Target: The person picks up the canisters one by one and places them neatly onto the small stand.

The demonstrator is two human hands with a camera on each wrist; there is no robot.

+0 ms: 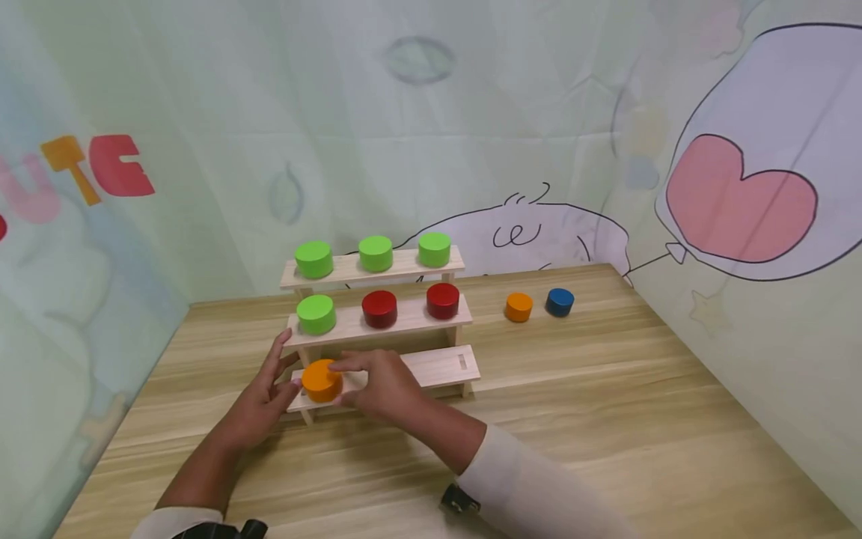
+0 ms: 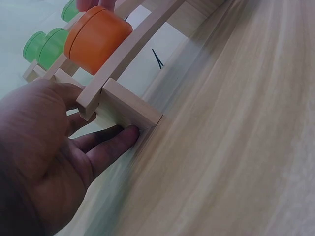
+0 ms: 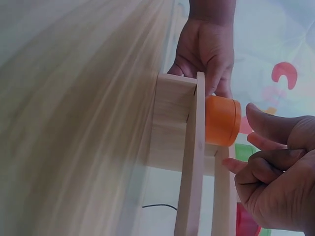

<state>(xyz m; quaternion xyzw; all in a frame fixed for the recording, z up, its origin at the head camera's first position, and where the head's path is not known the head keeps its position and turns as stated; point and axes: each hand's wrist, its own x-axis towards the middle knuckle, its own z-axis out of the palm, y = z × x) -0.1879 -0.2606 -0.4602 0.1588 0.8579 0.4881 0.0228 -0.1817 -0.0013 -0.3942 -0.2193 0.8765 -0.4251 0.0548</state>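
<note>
A three-step wooden stand (image 1: 438, 367) stands on the table. At the left end of its lowest step sits an orange cylinder block (image 1: 321, 380). My right hand (image 1: 387, 385) is at the block's right side, forefinger over its top edge. In the right wrist view a small gap shows between my thumb (image 3: 268, 123) and the orange block (image 3: 221, 120). My left hand (image 1: 259, 400) rests against the stand's left end. The left wrist view shows its lower fingers (image 2: 115, 150) touching the leg (image 2: 130, 105) below the step.
Three green blocks (image 1: 375, 254) line the top step. The middle step bears a green block (image 1: 316, 314) and two red blocks (image 1: 380, 309). Right of the stand, another orange block (image 1: 518, 307) and a blue block (image 1: 560, 302) lie on the table (image 1: 606, 419). A printed cloth (image 1: 222, 172) hangs behind.
</note>
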